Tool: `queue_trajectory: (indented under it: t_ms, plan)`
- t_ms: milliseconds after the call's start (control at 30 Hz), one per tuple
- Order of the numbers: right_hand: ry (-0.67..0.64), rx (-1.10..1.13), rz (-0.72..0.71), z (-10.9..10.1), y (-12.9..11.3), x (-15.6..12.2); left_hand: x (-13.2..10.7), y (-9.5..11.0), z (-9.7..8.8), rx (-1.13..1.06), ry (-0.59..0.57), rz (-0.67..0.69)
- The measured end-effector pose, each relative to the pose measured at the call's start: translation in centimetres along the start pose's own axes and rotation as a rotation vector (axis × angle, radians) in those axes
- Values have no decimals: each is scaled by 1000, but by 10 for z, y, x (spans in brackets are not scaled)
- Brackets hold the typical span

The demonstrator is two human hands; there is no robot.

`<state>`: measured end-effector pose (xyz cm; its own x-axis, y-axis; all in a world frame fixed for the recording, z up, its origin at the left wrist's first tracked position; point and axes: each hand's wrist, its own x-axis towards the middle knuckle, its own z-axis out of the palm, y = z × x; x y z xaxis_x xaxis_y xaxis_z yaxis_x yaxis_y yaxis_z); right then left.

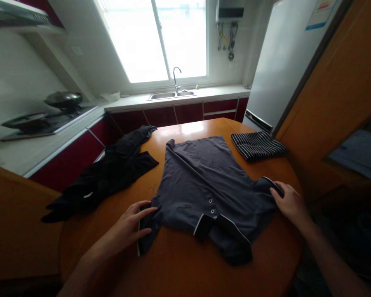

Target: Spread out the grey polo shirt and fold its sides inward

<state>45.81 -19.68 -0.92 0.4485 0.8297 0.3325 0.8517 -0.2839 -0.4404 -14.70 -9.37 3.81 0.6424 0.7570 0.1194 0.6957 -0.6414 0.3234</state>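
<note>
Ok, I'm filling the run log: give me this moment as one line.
left hand: on polo shirt sleeve | right hand: on other sleeve | shirt: flat on table | nearby: black garment, striped cloth
</note>
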Motion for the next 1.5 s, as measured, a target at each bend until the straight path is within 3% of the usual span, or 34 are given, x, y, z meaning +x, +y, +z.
queue_trajectory:
  t_ms: [133,300,433,500,533,600,667,733,800,967,1067,1167,1233,1300,1367,1500]
  plan:
    - [-96,35,75,1,-3,6,-18,21,11,35,143,-34]
    - [-182,103,49,-1,-6,4,-36,16,-4,0,115,-90]
    - [-4,12,-30,-9,-21,-13,-50,20,-19,34,133,-136]
    - [90,2,-171,-17,-38,-29,-52,39,-18,66,153,-117]
    - [72,43,-274,-23,-49,-40,-53,53,-16,73,154,-95]
    - [-106,182,-505,-35,-70,-65,-51,85,-8,72,128,-22]
    - [-375,278,-676,-47,-90,-91,-48,116,5,69,84,71]
    - [-578,307,-745,-54,-104,-114,-43,140,21,54,50,157]
    - [-655,302,-756,-54,-114,-131,-35,154,36,43,40,216]
    - [-560,301,-803,-39,-122,-139,-7,158,50,30,53,273]
    - [-493,363,-800,-36,-125,-132,8,154,37,-143,18,251]
    - [-442,485,-671,-40,-129,-123,18,150,20,-416,-64,127]
    - [-423,535,-568,-41,-132,-119,21,150,13,-503,-44,33]
    - [-413,547,-509,-41,-135,-116,17,153,12,-478,100,-4]
    - [-445,550,-533,-40,-136,-117,7,158,16,-393,201,50]
    - [-612,504,-732,-39,-130,-123,-18,171,38,-152,75,242]
